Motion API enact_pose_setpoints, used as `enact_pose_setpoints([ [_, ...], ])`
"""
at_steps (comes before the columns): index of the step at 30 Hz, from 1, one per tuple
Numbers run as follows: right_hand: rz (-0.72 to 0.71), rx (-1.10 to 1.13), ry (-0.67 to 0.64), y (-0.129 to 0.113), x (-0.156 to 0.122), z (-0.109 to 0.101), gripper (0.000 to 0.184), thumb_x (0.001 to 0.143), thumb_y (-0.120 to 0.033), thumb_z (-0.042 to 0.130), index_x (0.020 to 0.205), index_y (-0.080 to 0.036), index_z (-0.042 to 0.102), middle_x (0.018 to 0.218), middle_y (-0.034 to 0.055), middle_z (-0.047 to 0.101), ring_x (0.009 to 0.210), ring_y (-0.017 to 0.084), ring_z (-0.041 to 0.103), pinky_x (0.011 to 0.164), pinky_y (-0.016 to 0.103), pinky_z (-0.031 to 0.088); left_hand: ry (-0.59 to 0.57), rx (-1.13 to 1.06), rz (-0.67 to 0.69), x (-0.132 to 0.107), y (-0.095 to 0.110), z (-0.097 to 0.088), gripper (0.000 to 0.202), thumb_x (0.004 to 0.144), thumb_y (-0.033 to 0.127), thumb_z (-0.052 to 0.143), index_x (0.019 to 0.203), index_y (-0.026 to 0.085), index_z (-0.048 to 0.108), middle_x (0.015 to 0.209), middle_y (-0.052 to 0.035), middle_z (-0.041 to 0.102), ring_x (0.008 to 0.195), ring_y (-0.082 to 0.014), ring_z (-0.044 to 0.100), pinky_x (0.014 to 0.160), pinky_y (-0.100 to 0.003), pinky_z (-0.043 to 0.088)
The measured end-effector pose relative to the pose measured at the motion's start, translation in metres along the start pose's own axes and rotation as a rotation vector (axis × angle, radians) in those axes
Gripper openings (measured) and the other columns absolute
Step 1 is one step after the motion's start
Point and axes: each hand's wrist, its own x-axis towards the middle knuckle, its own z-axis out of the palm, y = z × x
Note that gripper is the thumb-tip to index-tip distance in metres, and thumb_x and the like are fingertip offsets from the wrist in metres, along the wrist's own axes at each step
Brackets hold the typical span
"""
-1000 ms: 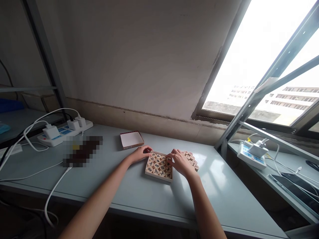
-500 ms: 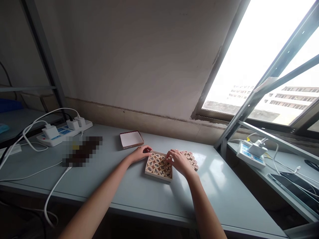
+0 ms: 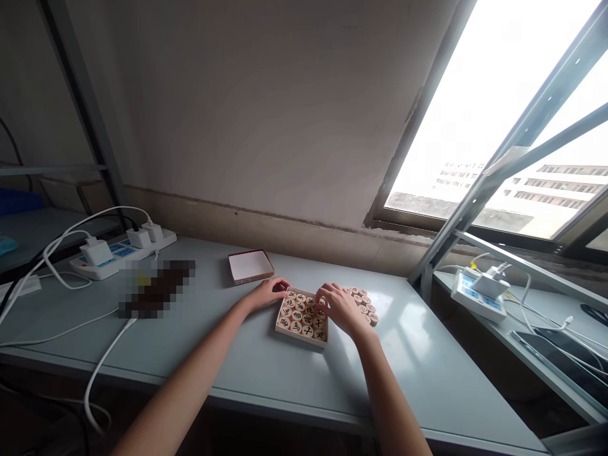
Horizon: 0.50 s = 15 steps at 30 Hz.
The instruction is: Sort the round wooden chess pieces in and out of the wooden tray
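Note:
A shallow open box of pale wooden Chinese chess pieces with black characters lies on the desk. The pieces sit in rows inside it. My left hand is curled round the back left corner of the box, thumb and fingers closed on its edge. At the back right corner, my right hand has bent fingers over the rim, covering that corner and part of a piece. More pieces with red characters are grouped on the desk beyond my right hand, partly hidden by it.
A box lid, white inside, lies behind my left hand. To the left are a power strip with chargers, white cables and a pixelated dark item. Another power strip and a dark tablet-like device rest on the right-hand desk.
The box has shifted and turned very slightly towards me. My right fingers have moved a little at its back right corner; my left hand stays in place.

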Motion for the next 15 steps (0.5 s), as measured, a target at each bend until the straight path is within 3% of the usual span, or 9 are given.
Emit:
enact_pose_setpoints([
  [15, 0.056, 0.036, 0.004, 0.0003, -0.0012, -0.0061, 0.016, 0.084, -0.030, 0.048, 0.087, -0.025, 0.063, 0.090, 0.0005, 0.061, 0.083, 0.016, 0.055, 0.078, 0.029, 0.035, 0.008, -0.001, -0.016, 0.0010, -0.0039, 0.0003, 0.034, 0.073, 0.039, 0.054, 0.100, 0.019, 0.058, 0.107, -0.0066, 0.061, 0.099, -0.0223, 0.054, 0.087, -0.031, 0.041],
])
